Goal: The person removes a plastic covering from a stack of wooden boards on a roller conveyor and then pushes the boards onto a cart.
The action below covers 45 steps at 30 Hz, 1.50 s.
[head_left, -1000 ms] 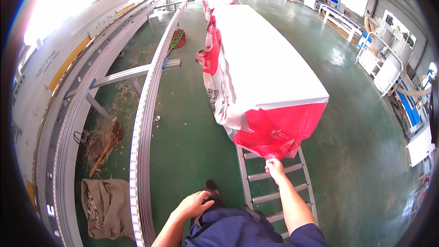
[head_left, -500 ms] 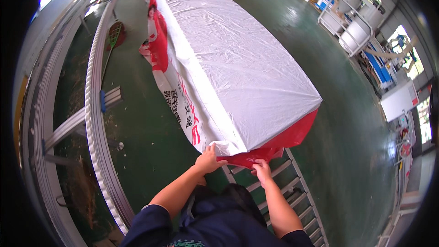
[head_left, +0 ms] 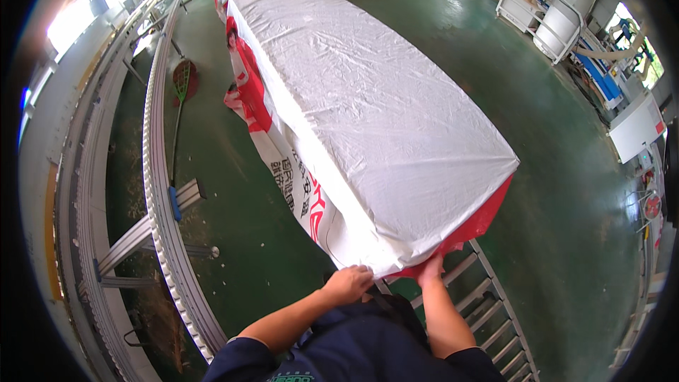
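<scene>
A long block-shaped stack under a white plastic sheet (head_left: 382, 113) stretches from in front of me toward the far left. Its top is wrinkled, and printed, loose white and red sides hang down. At the near left corner my left hand (head_left: 349, 284) is closed, pinching the sheet's white edge. My right hand (head_left: 430, 270) grips the red underside (head_left: 467, 235) at the near end; its fingertips are partly hidden by the fold. What lies beneath the sheet cannot be seen.
A metal roller rack (head_left: 498, 315) runs under the near end, beside my right arm. To the left are long metal rails (head_left: 157, 191) with a crossbar, and a long-handled dustpan (head_left: 185, 83) on the green floor. White machines (head_left: 559, 28) stand far right.
Both hands have come nearer my body, drawing the sheet's near edge with them. My left hand has moved right, and the right one has tucked in against the red fold.
</scene>
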Tool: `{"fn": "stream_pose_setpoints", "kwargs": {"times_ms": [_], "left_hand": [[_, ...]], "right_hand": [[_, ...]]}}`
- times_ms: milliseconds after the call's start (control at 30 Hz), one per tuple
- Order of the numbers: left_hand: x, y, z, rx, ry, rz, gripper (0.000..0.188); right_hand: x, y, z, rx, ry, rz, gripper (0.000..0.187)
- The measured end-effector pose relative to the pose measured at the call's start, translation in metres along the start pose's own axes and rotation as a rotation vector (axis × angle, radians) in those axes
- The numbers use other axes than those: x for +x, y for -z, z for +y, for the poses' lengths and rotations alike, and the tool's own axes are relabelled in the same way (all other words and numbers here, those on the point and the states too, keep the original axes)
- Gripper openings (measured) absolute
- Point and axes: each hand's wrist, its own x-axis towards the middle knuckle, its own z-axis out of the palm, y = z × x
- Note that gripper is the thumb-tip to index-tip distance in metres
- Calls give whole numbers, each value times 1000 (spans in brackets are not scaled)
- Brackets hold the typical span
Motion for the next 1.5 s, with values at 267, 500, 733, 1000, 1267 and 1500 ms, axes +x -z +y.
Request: {"fn": "stream_pose_setpoints", "kwargs": {"times_ms": [267,500,733,1000,1267,1500], "left_hand": [[32,64,68,44,-149,-66,18],[37,46,50,118,-109,-244,21],[40,65,68,28,-166,-273,24],[70,130,112,-169,-131,56,28],[49,136,93,-336,-2,-17,23],[30,164,98,-805,141,218,10]], "right_hand": [[9,6,-33,96,46,44,33],[-48,-32,-54,-50,339,353,18],[-100,-44,-93,-35,605,244,25],[-92,-129,-172,-114,771,45,5],[-60,-104,-150,-328,536,15,16],[-72,-60,-85,-323,278,-67,26]]}}
